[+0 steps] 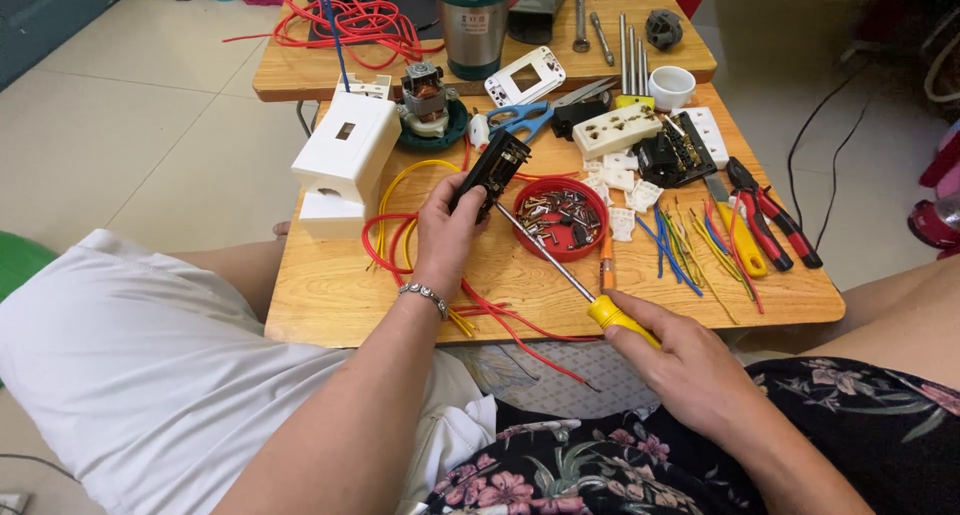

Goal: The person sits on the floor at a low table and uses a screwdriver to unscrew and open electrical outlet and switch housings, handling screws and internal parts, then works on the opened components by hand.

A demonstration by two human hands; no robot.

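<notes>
Holding socket block [490, 172] left, screwdriver [570, 272] right.

A low wooden counter [330, 295] carries a white box [345, 160], loose red and yellow wires [400, 225], a red dish of screws [560, 217], blue scissors [525, 120], a white socket strip [615, 130], cut wire pieces [685, 245] and red pliers [775, 215]; behind it a second counter [290, 75] holds a steel cup [472, 30], red cable [350, 20] and a white bowl [671, 85]

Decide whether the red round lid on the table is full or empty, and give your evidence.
Partly full. The red round lid lies open side up on the wooden table, with small metal screws and contacts heaped across its floor.
</notes>
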